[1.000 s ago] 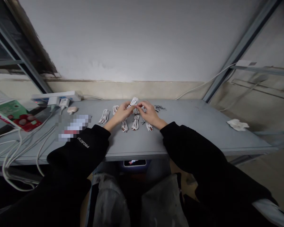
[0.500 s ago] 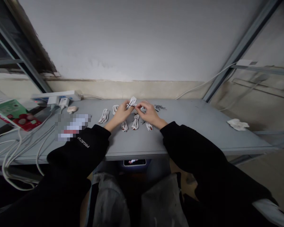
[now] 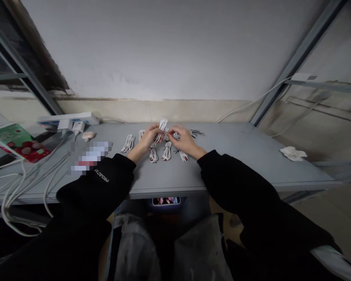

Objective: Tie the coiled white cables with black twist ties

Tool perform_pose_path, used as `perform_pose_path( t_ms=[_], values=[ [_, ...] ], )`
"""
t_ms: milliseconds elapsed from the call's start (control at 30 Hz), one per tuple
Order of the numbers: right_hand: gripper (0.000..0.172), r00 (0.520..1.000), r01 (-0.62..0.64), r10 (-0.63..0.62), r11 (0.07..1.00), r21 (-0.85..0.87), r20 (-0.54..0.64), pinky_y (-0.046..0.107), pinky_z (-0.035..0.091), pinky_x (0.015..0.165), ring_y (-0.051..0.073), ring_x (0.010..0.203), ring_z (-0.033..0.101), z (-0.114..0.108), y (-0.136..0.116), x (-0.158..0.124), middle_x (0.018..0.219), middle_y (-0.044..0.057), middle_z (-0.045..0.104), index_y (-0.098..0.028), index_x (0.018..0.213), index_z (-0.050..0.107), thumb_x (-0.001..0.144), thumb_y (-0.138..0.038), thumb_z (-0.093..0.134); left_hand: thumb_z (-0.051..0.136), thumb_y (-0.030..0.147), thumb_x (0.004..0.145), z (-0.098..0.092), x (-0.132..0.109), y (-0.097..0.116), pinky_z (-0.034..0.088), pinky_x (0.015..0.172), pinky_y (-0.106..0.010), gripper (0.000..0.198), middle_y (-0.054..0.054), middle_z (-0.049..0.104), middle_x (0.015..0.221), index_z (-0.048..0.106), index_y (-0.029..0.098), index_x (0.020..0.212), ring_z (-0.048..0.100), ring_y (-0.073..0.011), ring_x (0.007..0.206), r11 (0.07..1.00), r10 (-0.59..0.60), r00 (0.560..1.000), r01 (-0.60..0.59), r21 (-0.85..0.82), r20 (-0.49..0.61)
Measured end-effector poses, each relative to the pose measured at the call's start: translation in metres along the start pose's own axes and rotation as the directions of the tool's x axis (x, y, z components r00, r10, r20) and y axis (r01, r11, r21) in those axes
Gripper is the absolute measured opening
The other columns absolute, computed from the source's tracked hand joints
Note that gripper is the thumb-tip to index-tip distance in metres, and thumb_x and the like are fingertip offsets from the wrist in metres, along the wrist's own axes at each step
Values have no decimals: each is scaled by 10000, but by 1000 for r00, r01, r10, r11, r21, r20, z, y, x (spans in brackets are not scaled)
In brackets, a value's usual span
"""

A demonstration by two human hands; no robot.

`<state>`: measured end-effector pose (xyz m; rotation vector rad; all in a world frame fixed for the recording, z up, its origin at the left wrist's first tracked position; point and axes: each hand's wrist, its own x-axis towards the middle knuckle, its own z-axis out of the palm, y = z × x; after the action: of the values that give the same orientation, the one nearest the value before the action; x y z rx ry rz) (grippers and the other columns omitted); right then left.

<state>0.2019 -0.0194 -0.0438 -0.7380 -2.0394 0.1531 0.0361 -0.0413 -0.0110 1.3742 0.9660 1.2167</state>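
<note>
My left hand (image 3: 148,139) is closed around a coiled white cable (image 3: 163,124), which stands up from its fingers. The fingertips of my right hand (image 3: 182,138) are pinched together right beside the coil, at a thin black twist tie (image 3: 164,131); the tie is mostly hidden by the fingers. Several coiled white cables lie around the hands: one bundle (image 3: 167,151) with a dark tie in front, another (image 3: 153,153) below my left hand, and one (image 3: 183,156) under my right wrist. Further left rests a loose-looking coil (image 3: 128,143).
Loose black twist ties (image 3: 197,133) lie right of my right hand. At the left are a power strip (image 3: 68,118) with chargers, a green and red packet (image 3: 19,142) and trailing white cords (image 3: 16,187). A crumpled white tissue (image 3: 293,153) sits at the table's right.
The coil in my left hand has tilted and shifted slightly left, and the left fingers have turned around it. My right hand stays pinched beside it. The bundles on the table stay put.
</note>
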Motion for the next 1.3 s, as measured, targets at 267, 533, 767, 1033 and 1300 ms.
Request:
perform_pose_path(
  t_ms=[267, 533, 767, 1033, 1300],
  values=[
    [132, 1000, 1, -1, 1000, -10, 12, 347, 450, 781, 202, 830, 564, 0, -2, 1, 770, 25, 615, -220, 752, 561, 877, -179, 564, 505, 121, 791, -1, -1, 1, 324, 481, -232, 142, 50, 474, 519, 443, 190, 684, 445, -84, 440, 1000, -23, 999, 23, -19, 26],
    [136, 998, 28, -28, 1000, -9, 50, 345, 447, 768, 199, 808, 550, 0, -5, 1, 757, 24, 602, -224, 746, 538, 871, -170, 533, 591, 112, 836, 2, 1, -3, 273, 429, -208, 232, 88, 415, 461, 422, 201, 704, 391, -62, 396, 999, -15, 994, 20, 38, -108],
    [147, 1000, 10, -9, 1000, -13, 28, 348, 440, 773, 205, 815, 556, -2, -2, 0, 766, 32, 601, -222, 745, 526, 890, -201, 521, 514, 129, 895, -15, 10, 7, 220, 398, -199, 293, 107, 321, 434, 350, 220, 669, 313, -50, 355, 997, -17, 941, -10, -77, -338],
    [159, 992, -98, 91, 992, -78, -87, 364, 437, 798, 213, 819, 550, -7, 8, 3, 776, 41, 607, -225, 728, 513, 887, -211, 517, 593, 236, 830, -16, -1, 7, 267, 437, -240, 372, 35, 413, 399, 431, 208, 496, 382, -93, 389, 910, 93, 956, 31, 413, -277],
    [167, 915, -371, 307, 896, -245, -263, 382, 427, 794, 244, 838, 539, -20, 44, 6, 744, 56, 591, -229, 708, 530, 869, -184, 521, 560, 263, 823, -26, 1, 5, 273, 527, -278, 305, 26, 386, 481, 432, 218, 550, 412, -139, 507, 673, 200, 929, 102, 733, -313]
  ],
)
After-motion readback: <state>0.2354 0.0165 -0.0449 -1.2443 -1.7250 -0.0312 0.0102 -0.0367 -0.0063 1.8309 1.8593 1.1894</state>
